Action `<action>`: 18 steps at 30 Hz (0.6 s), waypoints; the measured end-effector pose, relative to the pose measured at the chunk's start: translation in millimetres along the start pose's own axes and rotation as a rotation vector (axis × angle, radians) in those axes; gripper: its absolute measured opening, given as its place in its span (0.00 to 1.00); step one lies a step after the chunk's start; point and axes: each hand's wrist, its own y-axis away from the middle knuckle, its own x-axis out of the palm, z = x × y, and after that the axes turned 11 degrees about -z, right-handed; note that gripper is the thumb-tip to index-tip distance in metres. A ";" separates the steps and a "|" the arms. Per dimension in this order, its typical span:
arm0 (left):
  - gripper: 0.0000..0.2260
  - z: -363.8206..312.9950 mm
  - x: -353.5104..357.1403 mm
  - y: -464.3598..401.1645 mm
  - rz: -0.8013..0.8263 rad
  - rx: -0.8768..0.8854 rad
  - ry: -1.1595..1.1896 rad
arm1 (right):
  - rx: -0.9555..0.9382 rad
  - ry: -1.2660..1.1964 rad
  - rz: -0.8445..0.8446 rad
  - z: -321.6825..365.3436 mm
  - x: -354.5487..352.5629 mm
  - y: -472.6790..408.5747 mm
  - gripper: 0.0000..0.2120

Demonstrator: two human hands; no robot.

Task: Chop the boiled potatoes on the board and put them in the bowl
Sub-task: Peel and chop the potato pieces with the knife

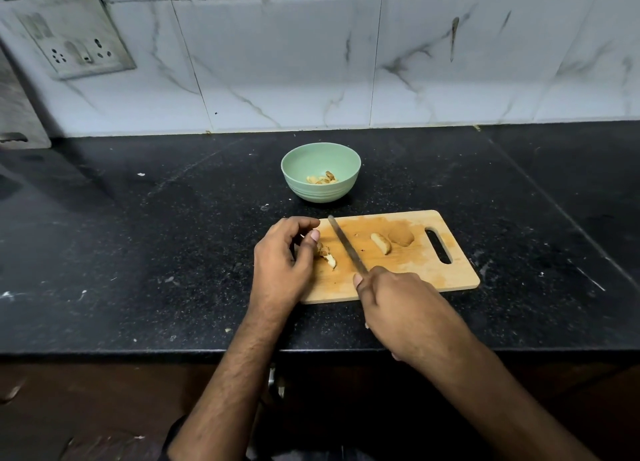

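A wooden cutting board (415,273) lies on the black counter. My right hand (398,304) grips the handle of a knife (344,244), whose blade points up and left across the board. My left hand (284,256) sits at the board's left edge, fingers curled around small chopped potato pieces (327,254). A potato wedge (381,243) and a larger unpeeled potato piece (401,236) rest near the board's handle slot. A green bowl (320,155) behind the board holds a few potato pieces (322,179).
The black stone counter (138,252) carries scattered crumbs. A marble-tiled wall (346,62) rises behind it, with a socket plate (76,41) at upper left. The counter's front edge (104,351) runs just below my forearms.
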 end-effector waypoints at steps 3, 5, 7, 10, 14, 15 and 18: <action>0.06 -1.7 5.8 1.0 0.016 0.038 0.013 | 0.032 0.017 0.024 -8.3 -6.6 -4.1 0.19; 0.06 -6.0 10.3 2.4 0.052 0.086 -0.005 | 0.057 0.030 0.014 -15.6 -11.1 -5.0 0.18; 0.06 -11.5 16.4 3.6 0.116 0.149 -0.041 | 0.090 0.018 0.002 -23.6 -18.6 -4.8 0.18; 0.05 -19.8 27.5 5.5 0.161 0.281 -0.196 | 0.147 0.018 -0.002 -36.2 -27.7 -4.8 0.20; 0.09 -38.4 44.4 5.5 0.180 0.352 -0.394 | 0.205 0.018 -0.002 -50.1 -32.7 -3.6 0.21; 0.11 -42.8 49.4 6.2 0.216 0.337 -0.427 | 0.214 0.011 0.006 -52.7 -33.9 -3.0 0.21; 0.19 -49.8 63.3 9.3 0.310 0.312 -0.514 | 0.220 0.004 0.021 -58.1 -34.9 -3.0 0.21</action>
